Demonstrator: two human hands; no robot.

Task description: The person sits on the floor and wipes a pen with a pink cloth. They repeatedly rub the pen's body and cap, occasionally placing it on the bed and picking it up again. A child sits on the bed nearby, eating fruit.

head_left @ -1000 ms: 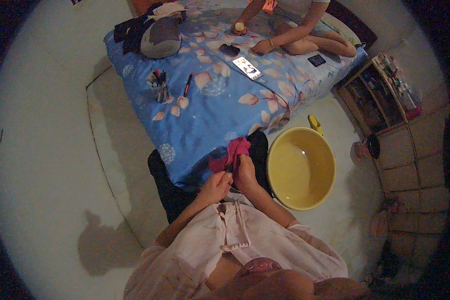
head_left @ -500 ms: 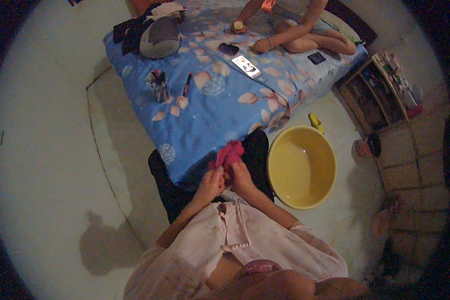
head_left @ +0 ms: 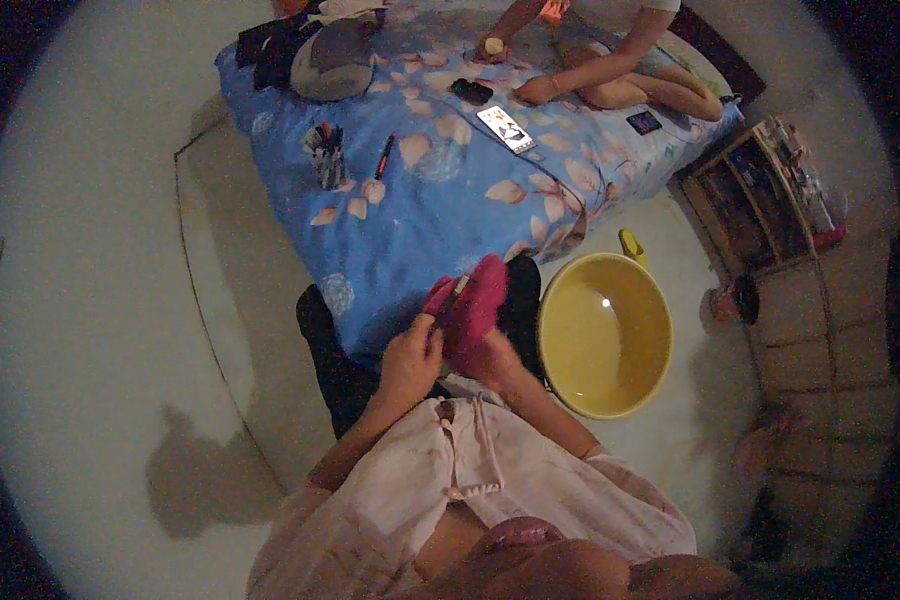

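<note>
The left hand is pinching a slim object in its grip; pink cloth is covering much of the right hand, hiding that grip, beside the bed. Handling is looking unfinished; what's remaining isn't showing.

Right of the grip, 1 yellow basin stands on the floor, 1 small yellow object just beyond it; farther right stands a shelf; ahead of the grip, a blue floral bedspread bears 1 pen, 1 clear pen holder and 1 lit phone.
</note>
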